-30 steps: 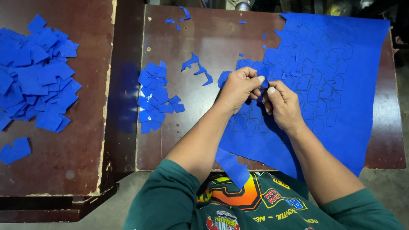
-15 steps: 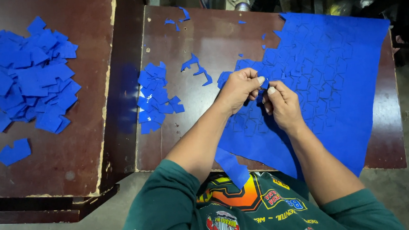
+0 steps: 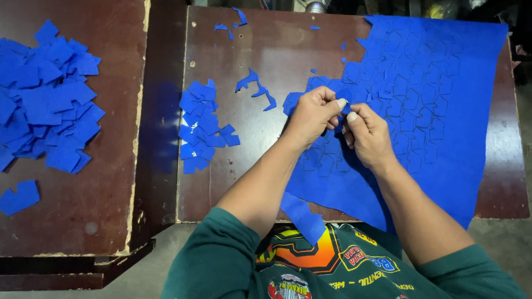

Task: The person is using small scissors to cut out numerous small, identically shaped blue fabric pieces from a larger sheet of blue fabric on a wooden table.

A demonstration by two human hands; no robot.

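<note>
Nearest to the camera, the green sleeves lead up to the two hands, which meet over the near-left part of the blue sheet (image 3: 433,98). The left hand (image 3: 310,115) and the right hand (image 3: 367,135) both pinch, fingertips almost touching, a small blue piece (image 3: 344,109) at the ragged edge of the sheet. Both grips are narrow and closed on this piece; most of it is hidden by the fingers.

The sheet looks like thin felt or foam, soft and matte, with many cut outlines pressed into it, each a blocky notched shape. A strip of it hangs over the near edge of the table (image 3: 260,46). I think the main risk is tearing: if the hands pull before the cut line lets go, the piece may rip or drag its neighbours out of shape. The hanging part could also pull the sheet down off the edge.

To the left lies a small pile (image 3: 201,125) of loose pieces, flat and overlapping, near the table's left edge, where some could slide into the gap. A few scraps (image 3: 253,84) lie farther up. The table is dark red-brown wood, worn and scratched.

On the second table (image 3: 111,200), far left, a big pile (image 3: 33,98) rests loosely.
</note>
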